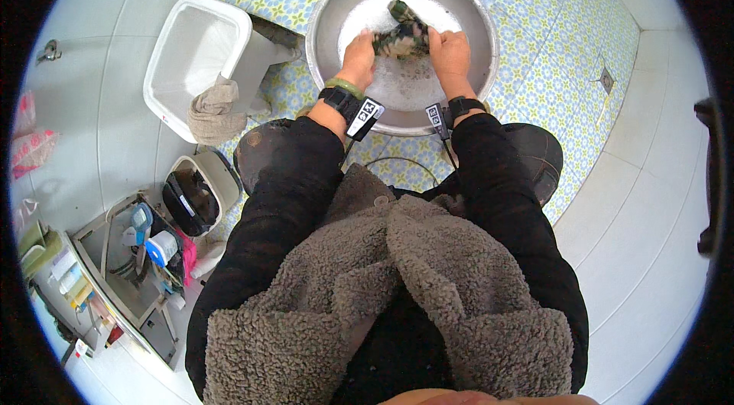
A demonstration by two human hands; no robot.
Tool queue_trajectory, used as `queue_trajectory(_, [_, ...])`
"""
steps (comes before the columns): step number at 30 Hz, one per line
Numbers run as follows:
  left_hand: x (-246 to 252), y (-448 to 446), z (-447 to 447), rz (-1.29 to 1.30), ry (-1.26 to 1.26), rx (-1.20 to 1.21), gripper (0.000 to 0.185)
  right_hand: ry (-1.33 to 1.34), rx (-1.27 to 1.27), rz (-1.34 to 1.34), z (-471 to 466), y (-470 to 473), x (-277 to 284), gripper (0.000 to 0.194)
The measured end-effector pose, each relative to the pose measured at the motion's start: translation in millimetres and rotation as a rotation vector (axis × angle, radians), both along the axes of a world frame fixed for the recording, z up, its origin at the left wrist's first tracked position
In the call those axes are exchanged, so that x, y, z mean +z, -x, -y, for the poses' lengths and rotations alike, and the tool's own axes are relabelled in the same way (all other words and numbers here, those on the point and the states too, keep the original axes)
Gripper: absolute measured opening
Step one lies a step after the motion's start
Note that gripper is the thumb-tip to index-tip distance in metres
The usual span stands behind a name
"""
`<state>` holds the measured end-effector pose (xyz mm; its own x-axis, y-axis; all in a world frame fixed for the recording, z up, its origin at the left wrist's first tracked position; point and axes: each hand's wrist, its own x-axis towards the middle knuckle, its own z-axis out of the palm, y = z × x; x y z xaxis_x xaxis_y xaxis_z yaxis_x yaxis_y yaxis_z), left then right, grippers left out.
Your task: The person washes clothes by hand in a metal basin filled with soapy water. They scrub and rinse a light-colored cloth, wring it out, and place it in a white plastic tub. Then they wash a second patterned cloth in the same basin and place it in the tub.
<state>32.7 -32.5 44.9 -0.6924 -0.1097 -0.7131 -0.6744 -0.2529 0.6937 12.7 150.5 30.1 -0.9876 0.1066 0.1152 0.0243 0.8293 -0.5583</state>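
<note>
A large round metal basin [476, 87] stands on the floor before me, with white suds [358, 9] over the water in it. Between my hands a wet, dark patterned cloth [401, 38] is bunched up above the foam, one end sticking out towards the far rim. My left hand [360, 55] grips the cloth's left end. Its right end is pinched in my right hand [450, 55]. Both hands are over the inside of the basin, and each wrist wears a black strap with a small tagged device.
A white plastic tub [195, 49] stands to the left, a beige cloth [215, 112] draped over its corner. Nearer me is a small bin [221, 176] with a black liner. A cluttered rack [137, 267] leans lower left. Flower-patterned tiles [550, 49] cover the floor; a drain [606, 80] lies right.
</note>
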Motion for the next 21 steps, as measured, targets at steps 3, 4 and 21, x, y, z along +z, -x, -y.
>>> queue_trajectory(3, [-15, -10, 6, 0.197, 0.117, -0.229, 0.019, -0.300, 0.182, 0.252, 2, -14, -5, 0.025])
queue_trajectory(4, [-19, -12, 6, 0.230, 0.144, -0.244, 0.022, -0.272, 0.209, 0.200, 9, -21, -6, 0.035])
queue_trajectory(21, [-7, 13, 9, -0.004, -0.711, 0.130, 0.022, 0.533, 0.299, 0.168, 73, -36, 43, 0.036])
